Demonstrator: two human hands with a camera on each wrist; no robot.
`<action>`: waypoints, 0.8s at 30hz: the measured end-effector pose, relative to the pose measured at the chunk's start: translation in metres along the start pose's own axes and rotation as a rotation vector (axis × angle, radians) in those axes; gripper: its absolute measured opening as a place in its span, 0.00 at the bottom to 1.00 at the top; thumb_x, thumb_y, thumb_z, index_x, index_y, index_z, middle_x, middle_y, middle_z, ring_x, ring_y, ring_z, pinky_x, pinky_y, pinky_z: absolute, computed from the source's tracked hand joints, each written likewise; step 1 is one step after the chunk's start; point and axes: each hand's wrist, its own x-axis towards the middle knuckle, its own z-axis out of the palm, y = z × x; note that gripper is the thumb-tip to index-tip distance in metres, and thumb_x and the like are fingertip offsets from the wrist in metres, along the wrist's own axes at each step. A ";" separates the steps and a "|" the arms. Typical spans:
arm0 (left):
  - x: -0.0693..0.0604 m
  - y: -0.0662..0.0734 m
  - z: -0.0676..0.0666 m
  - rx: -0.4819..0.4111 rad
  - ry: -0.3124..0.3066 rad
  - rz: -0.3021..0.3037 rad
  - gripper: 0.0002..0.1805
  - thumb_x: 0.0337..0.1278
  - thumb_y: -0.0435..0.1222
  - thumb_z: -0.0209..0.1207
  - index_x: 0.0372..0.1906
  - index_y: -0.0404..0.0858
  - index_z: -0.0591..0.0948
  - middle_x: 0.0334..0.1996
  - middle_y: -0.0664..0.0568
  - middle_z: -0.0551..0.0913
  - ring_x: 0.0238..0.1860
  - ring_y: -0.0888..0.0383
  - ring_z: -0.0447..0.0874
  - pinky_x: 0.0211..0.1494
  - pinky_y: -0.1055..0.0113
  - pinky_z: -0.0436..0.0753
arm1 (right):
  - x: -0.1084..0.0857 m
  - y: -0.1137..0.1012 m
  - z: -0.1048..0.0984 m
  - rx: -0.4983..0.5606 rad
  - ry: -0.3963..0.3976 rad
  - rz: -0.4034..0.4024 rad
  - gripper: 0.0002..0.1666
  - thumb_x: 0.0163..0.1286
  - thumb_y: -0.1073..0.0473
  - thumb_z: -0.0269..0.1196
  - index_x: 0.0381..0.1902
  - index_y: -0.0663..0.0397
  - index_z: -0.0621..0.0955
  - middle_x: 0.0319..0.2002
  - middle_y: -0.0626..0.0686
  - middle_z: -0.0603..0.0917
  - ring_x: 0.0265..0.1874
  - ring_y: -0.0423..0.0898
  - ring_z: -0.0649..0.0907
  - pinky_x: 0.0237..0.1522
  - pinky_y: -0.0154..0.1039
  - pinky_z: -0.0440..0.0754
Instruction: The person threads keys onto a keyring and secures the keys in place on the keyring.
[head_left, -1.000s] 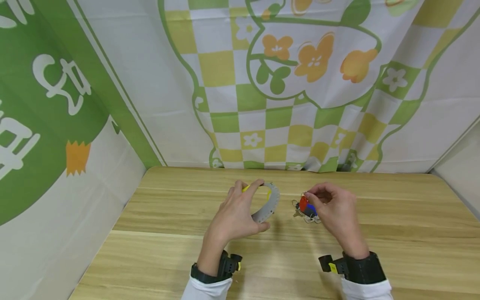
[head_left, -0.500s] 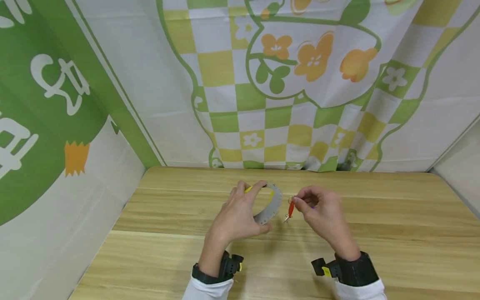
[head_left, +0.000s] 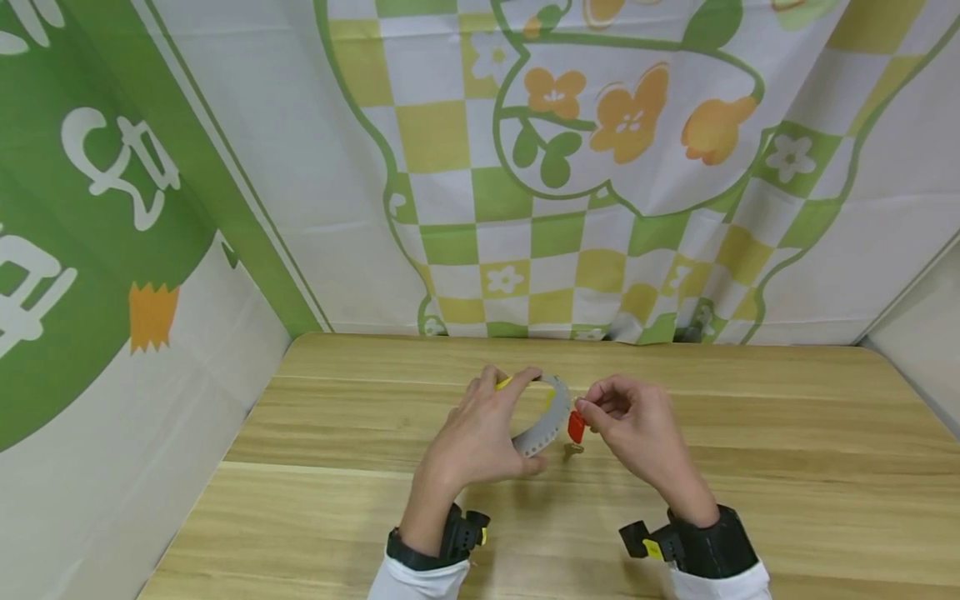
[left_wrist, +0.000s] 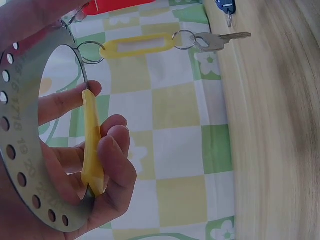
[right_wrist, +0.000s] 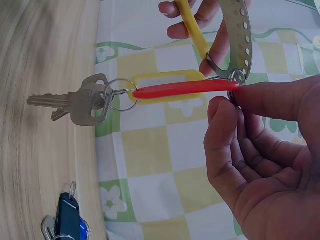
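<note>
My left hand (head_left: 480, 437) grips the yellow handle (left_wrist: 93, 142) of a curved metal key ring (left_wrist: 22, 115) with numbered holes along its edge. A yellow key tag (left_wrist: 137, 46) with a key (left_wrist: 212, 42) hangs from the metal ring. My right hand (head_left: 633, 433) pinches the small split ring of a red key tag (right_wrist: 185, 90) between thumb and fingers, beside the metal ring's edge. Keys (right_wrist: 82, 102) dangle from the red tag's other end. Whether the red tag's split ring is through a hole, I cannot tell.
On the wooden table (head_left: 337, 508) lie a dark key tag (right_wrist: 67, 212) and a blue key tag (right_wrist: 84, 227) with keys; my right hand hides them in the head view. A patterned curtain (head_left: 562, 275) hangs along the table's back edge.
My right hand has lifted the red key tag off the group of tags and carried it left to the metal ring. My left hand has shifted slightly right and toward me.
</note>
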 end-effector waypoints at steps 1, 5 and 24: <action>0.000 0.000 0.000 0.001 -0.003 0.001 0.56 0.31 0.48 0.82 0.74 0.52 0.69 0.55 0.43 0.70 0.48 0.49 0.72 0.35 0.53 0.77 | 0.000 0.000 0.000 -0.001 0.000 0.000 0.03 0.66 0.68 0.69 0.32 0.60 0.83 0.26 0.49 0.85 0.23 0.47 0.84 0.26 0.37 0.81; 0.000 0.001 -0.001 0.007 -0.012 0.002 0.57 0.29 0.48 0.83 0.74 0.52 0.69 0.55 0.42 0.70 0.46 0.50 0.72 0.33 0.56 0.76 | 0.000 -0.002 0.000 0.001 -0.007 0.005 0.03 0.66 0.69 0.68 0.32 0.60 0.84 0.26 0.50 0.85 0.23 0.47 0.84 0.26 0.37 0.81; 0.000 0.003 0.001 0.059 -0.031 0.009 0.60 0.23 0.45 0.86 0.74 0.54 0.70 0.60 0.41 0.70 0.52 0.46 0.73 0.35 0.54 0.77 | -0.002 -0.016 -0.001 0.008 -0.048 0.113 0.03 0.64 0.71 0.67 0.30 0.63 0.84 0.24 0.52 0.84 0.22 0.45 0.82 0.22 0.35 0.78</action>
